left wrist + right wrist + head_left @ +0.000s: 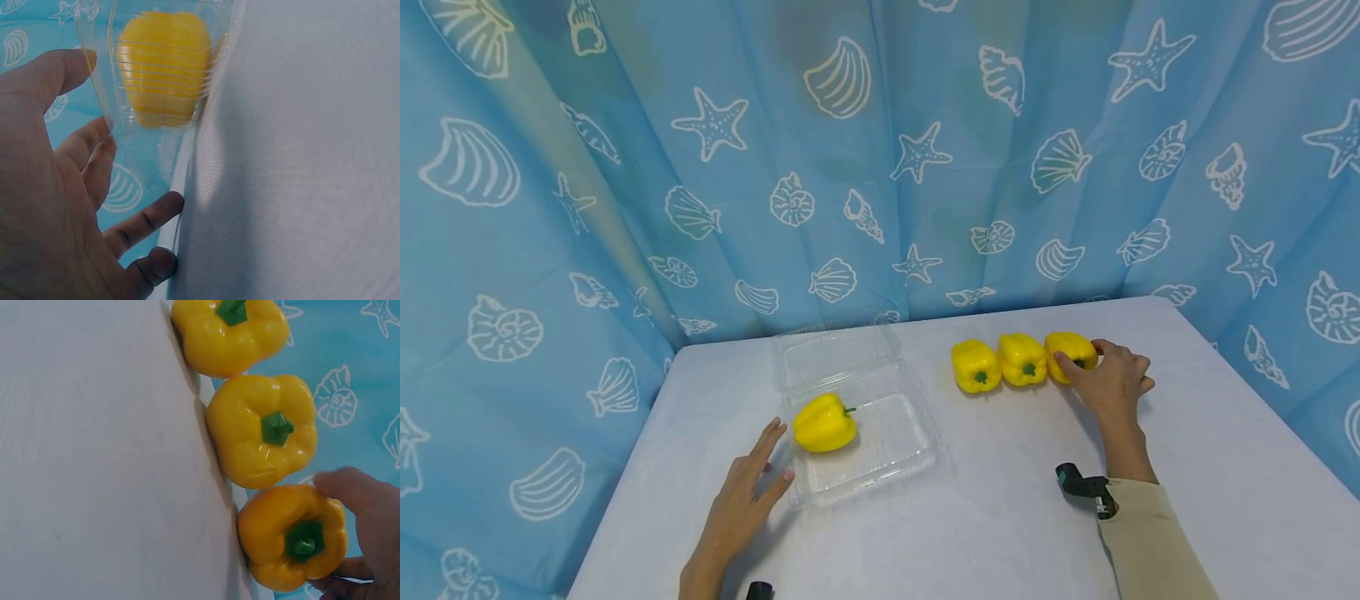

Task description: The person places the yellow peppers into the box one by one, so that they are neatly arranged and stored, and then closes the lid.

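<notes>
My right hand pinching a glossy yellow bell pepper at the row's right end, two matching peppers left of it, my left hand spread beside an open clear plastic clamshell box, another yellow pepper inside.

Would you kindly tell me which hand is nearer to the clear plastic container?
Left. The left hand is at the left edge of the clear plastic container, while the right hand is to its right, at the rightmost yellow pepper.
</notes>
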Action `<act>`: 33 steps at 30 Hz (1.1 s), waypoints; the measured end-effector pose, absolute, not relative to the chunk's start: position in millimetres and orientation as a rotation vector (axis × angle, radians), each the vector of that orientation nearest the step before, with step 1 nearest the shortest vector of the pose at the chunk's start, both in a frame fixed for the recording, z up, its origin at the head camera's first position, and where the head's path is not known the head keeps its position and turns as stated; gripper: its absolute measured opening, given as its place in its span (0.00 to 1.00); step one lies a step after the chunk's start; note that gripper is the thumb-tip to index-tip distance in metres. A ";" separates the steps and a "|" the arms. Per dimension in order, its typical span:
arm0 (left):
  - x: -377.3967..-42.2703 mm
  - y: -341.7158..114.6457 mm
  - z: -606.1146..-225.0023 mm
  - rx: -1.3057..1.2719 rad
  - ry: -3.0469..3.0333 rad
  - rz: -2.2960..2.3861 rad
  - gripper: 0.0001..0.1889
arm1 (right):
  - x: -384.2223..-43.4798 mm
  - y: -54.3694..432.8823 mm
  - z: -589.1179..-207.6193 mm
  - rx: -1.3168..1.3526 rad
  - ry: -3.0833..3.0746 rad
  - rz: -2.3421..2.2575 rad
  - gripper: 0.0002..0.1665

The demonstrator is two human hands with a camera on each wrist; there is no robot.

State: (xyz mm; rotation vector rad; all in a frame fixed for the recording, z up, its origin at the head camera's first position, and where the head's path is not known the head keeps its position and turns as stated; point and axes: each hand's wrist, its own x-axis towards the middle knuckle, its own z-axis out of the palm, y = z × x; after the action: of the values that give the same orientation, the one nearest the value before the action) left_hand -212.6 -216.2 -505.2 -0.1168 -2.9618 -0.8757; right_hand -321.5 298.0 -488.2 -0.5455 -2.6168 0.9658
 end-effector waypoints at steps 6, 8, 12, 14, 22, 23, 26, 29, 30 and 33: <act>-211.3 -217.3 -505.6 -0.123 -2.963 -0.877 0.36 | -322.7 299.5 -487.4 -0.557 -2.657 0.965 0.52; -210.8 -217.8 -505.5 -0.128 -2.961 -0.882 0.36 | -323.9 300.3 -488.6 -0.558 -2.651 0.965 0.52; -210.6 -218.3 -505.1 -0.120 -2.965 -0.902 0.36 | -324.7 302.4 -489.4 -0.564 -2.632 0.976 0.51; -210.8 -218.2 -504.6 -0.113 -2.971 -0.901 0.36 | -324.2 303.6 -487.7 -0.566 -2.627 0.983 0.52; -211.7 -218.2 -502.8 -0.108 -2.971 -0.885 0.36 | -317.1 303.4 -469.2 -0.498 -2.567 1.027 0.52; -211.7 -218.3 -502.9 -0.107 -2.970 -0.887 0.36 | -315.9 302.6 -466.7 -0.489 -2.563 1.033 0.51; -211.5 -218.5 -504.2 -0.102 -2.975 -0.888 0.37 | -311.9 299.9 -460.1 -0.464 -2.554 1.062 0.51; -211.9 -218.4 -505.5 -0.107 -2.974 -0.890 0.36 | -308.3 297.2 -454.7 -0.424 -2.538 1.082 0.50; -212.2 -218.3 -505.9 -0.108 -2.973 -0.891 0.36 | -307.4 296.3 -452.9 -0.411 -2.533 1.083 0.50; -213.2 -218.0 -507.0 -0.116 -2.968 -0.887 0.36 | -306.1 292.6 -447.5 -0.379 -2.529 1.074 0.50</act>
State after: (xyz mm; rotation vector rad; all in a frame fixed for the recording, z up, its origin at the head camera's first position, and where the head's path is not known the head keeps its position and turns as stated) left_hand -213.2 -218.0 -507.0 -0.1161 -2.9676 -0.8870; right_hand -306.1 292.6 -447.5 -0.3795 -2.5291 1.0742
